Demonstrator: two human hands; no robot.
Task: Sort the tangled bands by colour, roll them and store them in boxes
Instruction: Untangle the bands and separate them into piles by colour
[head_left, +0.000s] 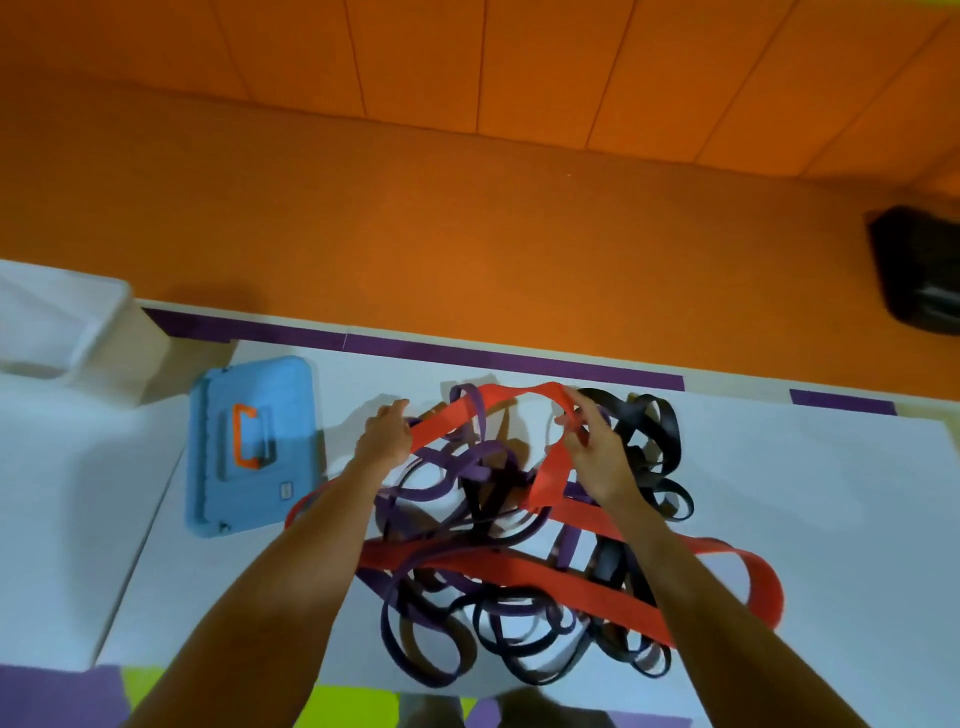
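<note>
Above the tangled bands, left hand and right hand both grip a red band.

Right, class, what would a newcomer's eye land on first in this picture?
The tangled heap of red, purple and black flat elastic bands in the middle of the white table. Above its far side, the left hand and right hand hold up a wide red band. Left of the heap lies a closed light-blue plastic box with an orange handle.
</note>
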